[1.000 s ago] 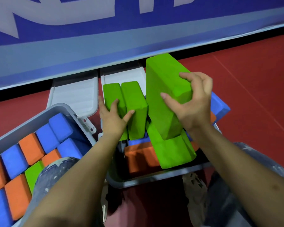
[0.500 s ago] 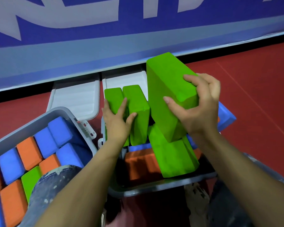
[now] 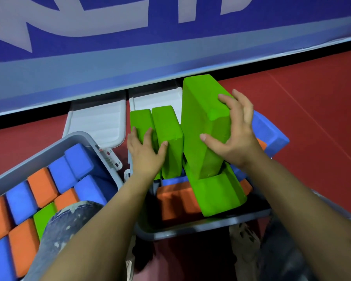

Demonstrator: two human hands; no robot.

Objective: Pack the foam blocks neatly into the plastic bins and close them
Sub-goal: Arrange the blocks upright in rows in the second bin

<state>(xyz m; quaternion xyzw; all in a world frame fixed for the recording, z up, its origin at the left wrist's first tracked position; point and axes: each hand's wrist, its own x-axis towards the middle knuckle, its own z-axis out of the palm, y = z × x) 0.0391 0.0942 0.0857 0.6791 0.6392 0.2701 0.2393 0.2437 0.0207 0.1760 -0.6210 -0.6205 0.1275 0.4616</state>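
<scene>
Nearest the camera, two bare forearms reach forward over knees in paint-flecked denim (image 3: 69, 224). A grey plastic bin (image 3: 190, 230) sits on the red floor (image 3: 312, 118) directly ahead. A second grey bin (image 3: 49, 157) stands at the left, and the blocks visible in it number five blue, five orange and one green, packed side by side; its near part is cut off by the frame.

In the centre bin, orange blocks (image 3: 176, 201) lie at the bottom, with a blue one partly hidden behind them. One green block (image 3: 217, 195) lies tilted on top. The left hand (image 3: 146, 153) rests against two upright green blocks (image 3: 166, 136) at the bin's far left, fingers spread apart, straight and pressing their faces. The right hand (image 3: 233, 136) grips a large green block (image 3: 203, 126), standing tilted on end upon the lying block; the thumb bears on its near face while the fingers (image 3: 225, 98) curl over its upper right edge. Green blocks counted in this bin: four. A blue block (image 3: 270, 132) juts out behind the right hand.

Beyond, two white lids (image 3: 99, 122) lean open at the far side of the bins. Behind them runs a blue banner (image 3: 170, 47) bearing large pale lettering, cropped and not legible.
</scene>
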